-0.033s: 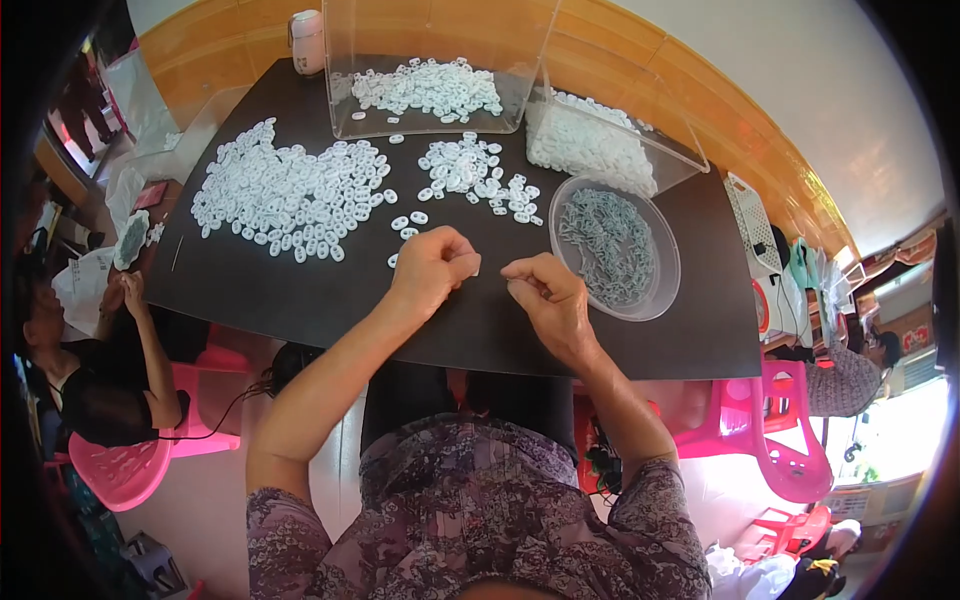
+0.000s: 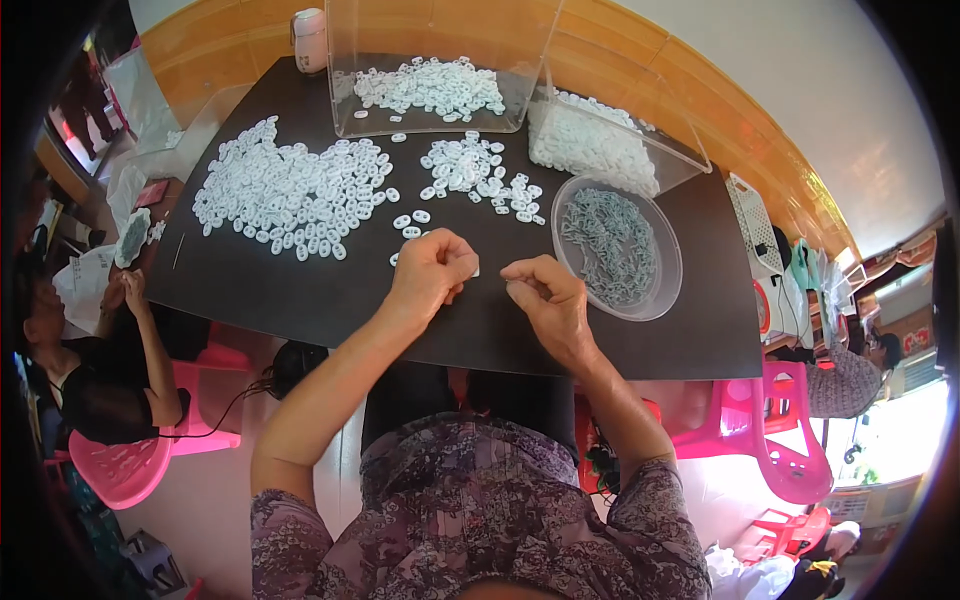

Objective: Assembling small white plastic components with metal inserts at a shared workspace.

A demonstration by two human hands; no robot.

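Note:
My left hand (image 2: 437, 275) is closed in a pinch above the front of the dark table. A sliver of a small white piece shows at its fingertips; it looks like the white oval two-holed pieces around. My right hand (image 2: 552, 305) is closed too, thumb against forefinger, just right of the left one. What it holds, if anything, is too small to make out. A few loose oval pieces (image 2: 421, 216) lie just beyond my left hand. Near my right hand stands a round clear tub (image 2: 672, 270) with many small grey metal parts (image 2: 610, 245).
A large pile of white ovals (image 2: 290, 190) covers the table's left; a smaller pile (image 2: 462, 165) lies mid-table. Clear bins (image 2: 430, 132) with more ovals stand at the back, near a pink bottle (image 2: 310, 42). At left a person (image 2: 110, 370) sits on a pink chair (image 2: 125, 468).
My left hand has shifted very slightly, its lower fingers showing a little more below the pinch. My right hand and the table things look the same.

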